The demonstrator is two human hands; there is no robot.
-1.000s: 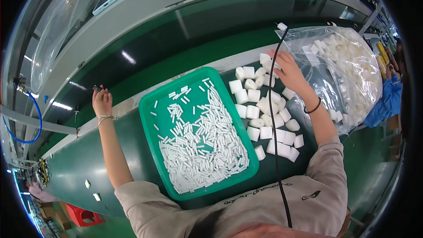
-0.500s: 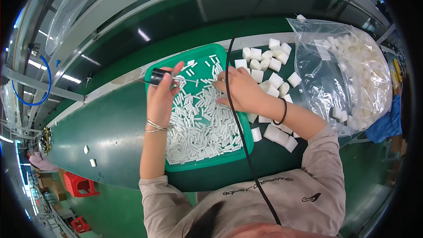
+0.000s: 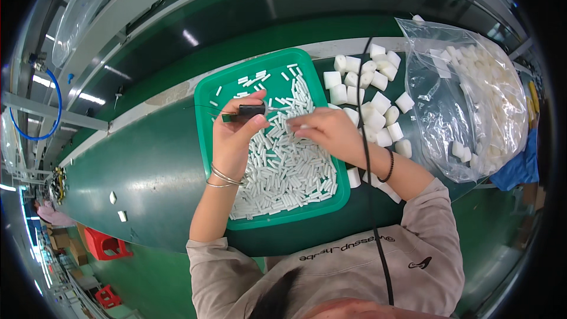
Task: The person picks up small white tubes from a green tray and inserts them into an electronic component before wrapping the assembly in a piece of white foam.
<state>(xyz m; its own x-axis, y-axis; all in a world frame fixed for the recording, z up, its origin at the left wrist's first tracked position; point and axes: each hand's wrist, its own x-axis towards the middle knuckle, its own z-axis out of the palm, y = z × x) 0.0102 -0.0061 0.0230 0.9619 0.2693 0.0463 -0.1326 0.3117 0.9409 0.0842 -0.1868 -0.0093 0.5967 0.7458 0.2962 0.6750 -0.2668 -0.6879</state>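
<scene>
My left hand (image 3: 229,145) is closed around a small black cylinder (image 3: 253,110) with a green end and thin wires trailing to the left. It is held level above the tray. Close by, my right hand (image 3: 338,134) has its thumb and fingertips together, apparently pinching a small white tube, partly blurred. Both hands are over a green tray (image 3: 276,220) filled with many short white tubes (image 3: 283,180), heaped toward its near and right parts. A few tubes lie scattered at its far end.
White foam-like blocks (image 3: 381,103) lie right of the tray, and a clear plastic bag (image 3: 496,94) of similar pieces stands farther right. A black cable (image 3: 361,112) hangs across the view. Two small white pieces (image 3: 122,216) lie on the green tabletop (image 3: 159,165) at left.
The black cylinder has tilted level and moved right with my left hand. My right hand has drawn back slightly toward me and right, out of the tubes. The hanging cable appears farther right.
</scene>
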